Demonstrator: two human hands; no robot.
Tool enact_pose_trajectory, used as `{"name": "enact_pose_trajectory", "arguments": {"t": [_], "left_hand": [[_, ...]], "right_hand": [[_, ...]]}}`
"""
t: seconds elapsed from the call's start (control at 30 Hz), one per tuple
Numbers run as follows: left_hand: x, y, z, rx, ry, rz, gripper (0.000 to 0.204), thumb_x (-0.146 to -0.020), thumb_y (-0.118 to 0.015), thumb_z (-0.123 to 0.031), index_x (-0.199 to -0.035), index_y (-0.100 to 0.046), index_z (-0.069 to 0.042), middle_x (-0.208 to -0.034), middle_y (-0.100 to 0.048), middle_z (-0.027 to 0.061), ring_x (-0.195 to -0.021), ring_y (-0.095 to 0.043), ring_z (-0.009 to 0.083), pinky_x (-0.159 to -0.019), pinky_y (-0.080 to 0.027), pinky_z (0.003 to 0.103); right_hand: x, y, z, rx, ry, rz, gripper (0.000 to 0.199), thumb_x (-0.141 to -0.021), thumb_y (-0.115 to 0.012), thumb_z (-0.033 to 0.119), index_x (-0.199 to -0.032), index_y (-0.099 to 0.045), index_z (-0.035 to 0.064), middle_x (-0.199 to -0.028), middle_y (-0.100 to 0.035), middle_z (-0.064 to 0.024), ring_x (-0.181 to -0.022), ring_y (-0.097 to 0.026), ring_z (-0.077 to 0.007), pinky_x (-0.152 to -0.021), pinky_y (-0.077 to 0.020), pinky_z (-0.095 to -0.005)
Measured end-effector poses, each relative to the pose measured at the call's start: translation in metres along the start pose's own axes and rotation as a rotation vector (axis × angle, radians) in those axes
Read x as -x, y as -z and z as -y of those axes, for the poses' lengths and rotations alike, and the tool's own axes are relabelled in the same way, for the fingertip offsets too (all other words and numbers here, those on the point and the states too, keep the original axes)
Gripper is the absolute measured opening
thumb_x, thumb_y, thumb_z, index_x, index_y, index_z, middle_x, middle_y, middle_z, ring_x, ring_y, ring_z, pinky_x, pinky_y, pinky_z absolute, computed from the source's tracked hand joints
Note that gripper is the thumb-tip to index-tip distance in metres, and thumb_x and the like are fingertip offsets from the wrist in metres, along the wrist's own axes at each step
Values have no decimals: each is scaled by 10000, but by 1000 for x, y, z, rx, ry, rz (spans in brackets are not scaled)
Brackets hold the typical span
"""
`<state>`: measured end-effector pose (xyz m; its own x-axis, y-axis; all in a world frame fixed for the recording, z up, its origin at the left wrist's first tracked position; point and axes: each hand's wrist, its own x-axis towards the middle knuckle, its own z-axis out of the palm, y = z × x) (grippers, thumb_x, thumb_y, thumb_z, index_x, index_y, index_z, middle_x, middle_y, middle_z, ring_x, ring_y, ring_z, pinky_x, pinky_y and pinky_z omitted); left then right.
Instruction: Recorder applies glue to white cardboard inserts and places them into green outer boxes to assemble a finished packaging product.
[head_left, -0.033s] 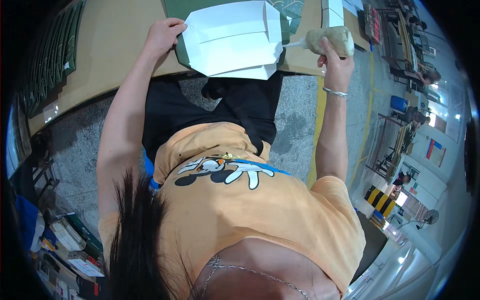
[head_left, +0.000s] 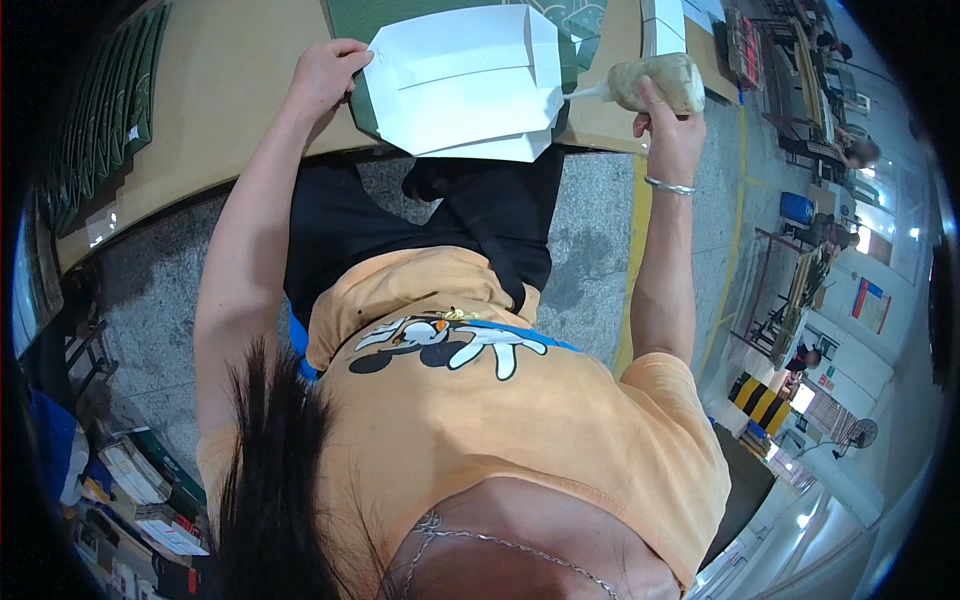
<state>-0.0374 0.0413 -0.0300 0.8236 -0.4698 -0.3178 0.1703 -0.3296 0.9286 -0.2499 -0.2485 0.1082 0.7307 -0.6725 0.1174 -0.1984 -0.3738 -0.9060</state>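
A white folded card tray (head_left: 470, 90) with angled corner flaps lies at the near edge of the table, over a green printed sheet (head_left: 400, 14). The thumb and fingers of my left hand (head_left: 328, 75) close on the tray's upper left edge; whether they also grip the green sheet under it, I cannot tell. My right hand (head_left: 672, 125) is wrapped round a squeeze glue bottle (head_left: 655, 83), whitish and stained, held on its side. Its thin nozzle points left, and the tip is at the tray's right edge flap. Most of the green sheet is hidden beneath the tray.
Folded green card pieces (head_left: 112, 115) stand in a row on the tan table (head_left: 225, 75) at the left. White strips (head_left: 663, 28) lie at the far right. Beyond the table's right end are a floor with yellow lines and other people at benches. Boxes and papers (head_left: 140, 490) sit lower left.
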Motion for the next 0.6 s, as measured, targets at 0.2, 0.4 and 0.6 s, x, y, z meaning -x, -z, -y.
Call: {"name": "enact_pose_trajectory", "arguments": {"t": [0.2,0.4,0.6], "left_hand": [[2,0,1,38,35,-3,239,-855,-644,-182,-998,-688,4,-681,-598,23,-535,-499,90,-493,-418,265],[1,-1,2,29,79,-16,226,-847,-643,-173,-978,-694,5,-698,-614,36,-532,-505,101,-499,-427,272],[2,-2,-4,-10,45,-11,223,-848,-637,-164,-976,-693,9,-707,-616,36,-534,-505,105,-503,-428,275]], "right_hand": [[-8,-2,11,-207,42,-57,237,-809,-738,132,-944,-625,-27,-766,-636,-56,-495,-523,-90,-423,-399,-222],[-36,-27,25,-261,149,-21,291,-802,-755,145,-988,-607,-23,-776,-640,-65,-495,-528,-91,-423,-407,-223],[-54,-49,17,-152,190,42,382,-770,-795,206,-975,-579,-33,-697,-615,-50,-493,-535,-84,-424,-417,-215]]}}
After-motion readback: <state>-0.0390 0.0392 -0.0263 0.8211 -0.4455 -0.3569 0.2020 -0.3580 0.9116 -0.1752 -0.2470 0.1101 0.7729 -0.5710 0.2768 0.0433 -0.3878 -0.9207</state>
